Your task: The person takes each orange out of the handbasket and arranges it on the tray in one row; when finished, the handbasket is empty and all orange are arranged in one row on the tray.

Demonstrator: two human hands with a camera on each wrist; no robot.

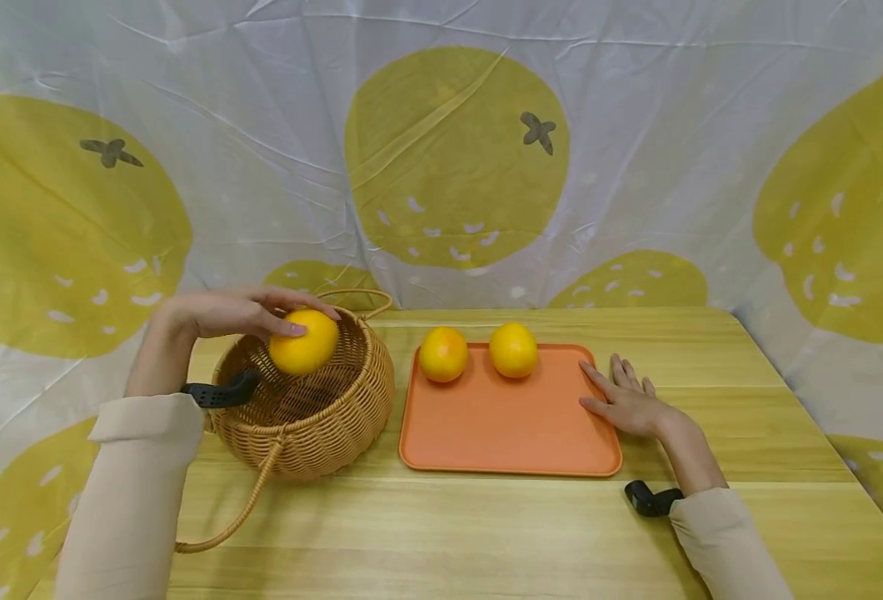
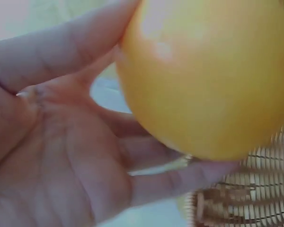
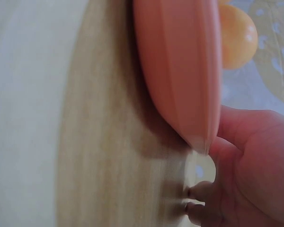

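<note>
Left hand (image 1: 242,312) curled over an orange (image 1: 303,342), fingers and thumb wrapped round it, held just above the open mouth of the wicker basket (image 1: 344,400). Near-round fruit, so no clear long axis; slightly wider than tall in the head view. Seen close from the left wrist, orange (image 2: 208,75) pressed against the fingers (image 2: 61,52), basket weave (image 2: 255,198) just beneath. Basket upright on the bench (image 1: 486,533), its loop handle (image 1: 224,525) lying out toward the near edge.

Right hand (image 1: 629,404) flat on the bench, fingers straight and relaxed, holding nothing, touching the right rim of the orange tray (image 1: 501,433). From the right wrist, tray edge (image 3: 180,80) right against the hand (image 3: 255,170).

Two more oranges on the tray's far side, one left (image 1: 444,354) and one right (image 1: 513,350), near each other but apart. Near half of the tray bare. Tray just beside the basket, a narrow gap between. Open bench along the near edge and to the right of the tray.
</note>
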